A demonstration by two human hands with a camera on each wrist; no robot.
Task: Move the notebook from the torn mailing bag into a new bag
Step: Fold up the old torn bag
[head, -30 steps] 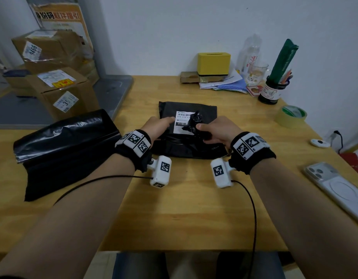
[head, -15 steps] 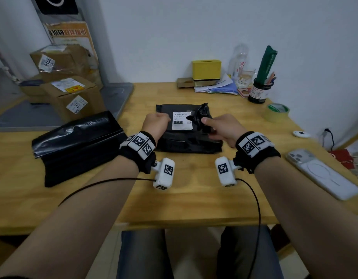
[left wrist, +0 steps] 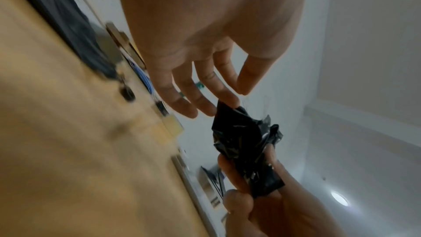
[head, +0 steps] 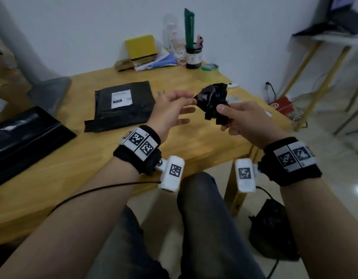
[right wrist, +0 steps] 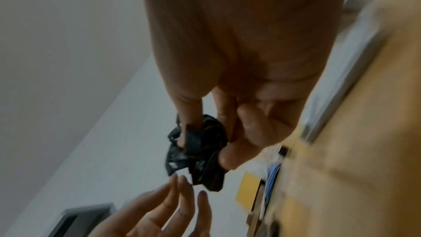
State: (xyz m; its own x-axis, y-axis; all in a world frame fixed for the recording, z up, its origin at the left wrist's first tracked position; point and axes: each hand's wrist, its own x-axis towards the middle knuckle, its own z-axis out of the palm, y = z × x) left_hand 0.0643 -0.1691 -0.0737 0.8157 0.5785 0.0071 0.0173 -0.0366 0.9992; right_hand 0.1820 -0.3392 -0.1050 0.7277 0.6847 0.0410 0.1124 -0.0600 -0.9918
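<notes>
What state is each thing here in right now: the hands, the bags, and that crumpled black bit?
Right hand: pinches the black scrap.
Left hand: fingers straight, tips at the scrap.
Black scrap: crumpled, held up off the table.
Labelled bag: lying flat on the table, label up.
Plain bag: lying on the table, untouched.
Floor bag: sitting by the table leg.

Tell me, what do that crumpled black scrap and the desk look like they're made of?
Black scrap: thin glossy plastic film, judging by its sharp crinkles and shine. Desk: apparently light wood, smooth matte finish, with faint grain and darker spots like knots.
</notes>
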